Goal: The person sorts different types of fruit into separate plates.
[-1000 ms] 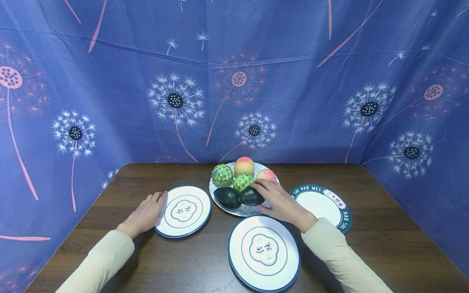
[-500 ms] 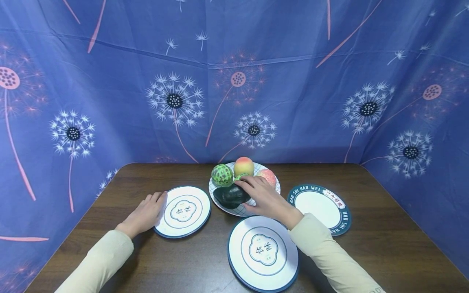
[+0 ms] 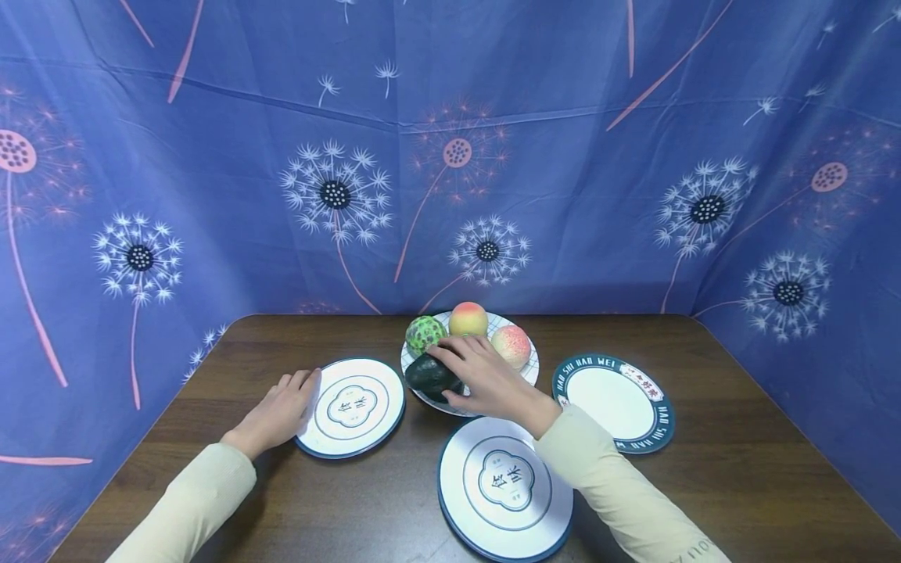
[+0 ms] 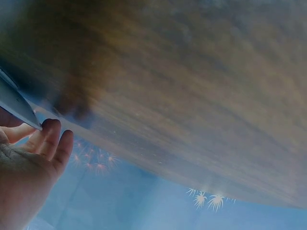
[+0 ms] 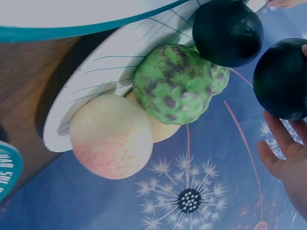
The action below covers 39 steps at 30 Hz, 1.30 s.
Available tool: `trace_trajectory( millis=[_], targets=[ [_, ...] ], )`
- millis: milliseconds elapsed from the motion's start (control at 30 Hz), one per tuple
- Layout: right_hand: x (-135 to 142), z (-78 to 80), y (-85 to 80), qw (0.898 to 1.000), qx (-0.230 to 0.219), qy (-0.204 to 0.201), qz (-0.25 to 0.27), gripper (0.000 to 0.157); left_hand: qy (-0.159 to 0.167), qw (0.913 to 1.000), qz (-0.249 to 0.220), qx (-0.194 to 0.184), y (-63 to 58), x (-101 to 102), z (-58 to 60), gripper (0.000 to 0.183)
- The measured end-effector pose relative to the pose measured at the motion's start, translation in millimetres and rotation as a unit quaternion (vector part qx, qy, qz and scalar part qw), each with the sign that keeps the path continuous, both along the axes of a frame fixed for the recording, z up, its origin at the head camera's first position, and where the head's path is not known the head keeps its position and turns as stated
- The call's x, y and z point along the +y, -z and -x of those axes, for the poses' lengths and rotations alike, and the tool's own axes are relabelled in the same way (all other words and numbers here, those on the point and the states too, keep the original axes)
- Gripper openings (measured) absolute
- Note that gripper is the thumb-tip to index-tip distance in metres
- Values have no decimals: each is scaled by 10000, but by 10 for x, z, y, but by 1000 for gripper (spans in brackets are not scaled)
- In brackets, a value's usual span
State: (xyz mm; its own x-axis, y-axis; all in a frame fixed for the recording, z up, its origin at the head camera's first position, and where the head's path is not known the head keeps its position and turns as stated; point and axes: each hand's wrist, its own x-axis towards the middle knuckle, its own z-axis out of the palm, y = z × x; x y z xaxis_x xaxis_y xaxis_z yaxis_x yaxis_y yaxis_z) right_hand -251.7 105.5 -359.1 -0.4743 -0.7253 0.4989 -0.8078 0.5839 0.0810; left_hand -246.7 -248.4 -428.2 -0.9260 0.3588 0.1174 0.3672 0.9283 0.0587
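My right hand (image 3: 482, 379) grips a dark green avocado (image 5: 283, 79) over the left side of the white grid-lined fruit plate (image 3: 529, 377). A second dark avocado (image 5: 226, 33) rests on that plate and shows in the right wrist view. Around them lie two peaches (image 3: 468, 320) and two green knobbly custard apples (image 3: 425, 335); the hand covers most of one custard apple in the head view. At the left, my left hand (image 3: 278, 410) holds the rim of a white plate (image 3: 383, 403) with a blue edge, its fingers at the rim in the left wrist view.
A stack of white blue-rimmed plates (image 3: 503, 508) stands at the front middle, under the right forearm's inner side. To the right lies a plate with a lettered teal rim (image 3: 662, 426). Behind the brown wooden table (image 3: 732, 438) hangs a blue dandelion-print cloth (image 3: 584, 195).
My right hand has moved left across the fruit plate with the avocado, uncovering the right peach and now covering most of the middle custard apple. The left hand has stayed at its plate.
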Motion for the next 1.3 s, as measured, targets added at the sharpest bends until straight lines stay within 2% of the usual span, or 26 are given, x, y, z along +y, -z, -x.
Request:
trace_trajectory(
  millis=[233, 767, 1300],
  targets=[
    [-176, 16, -18, 9998, -104, -120, -94, 61, -30, 10000, 3, -89, -16, -4, -14, 59],
    [-640, -12, 94, 9948, -508, -192, -859, 66, -117, 9998, 33, -137, -31, 7, -14, 59],
    [-1038, -14, 168, 9869, -435, -86, -1550, 67, -87, 9998, 49, -148, -24, 8, -12, 60]
  ],
)
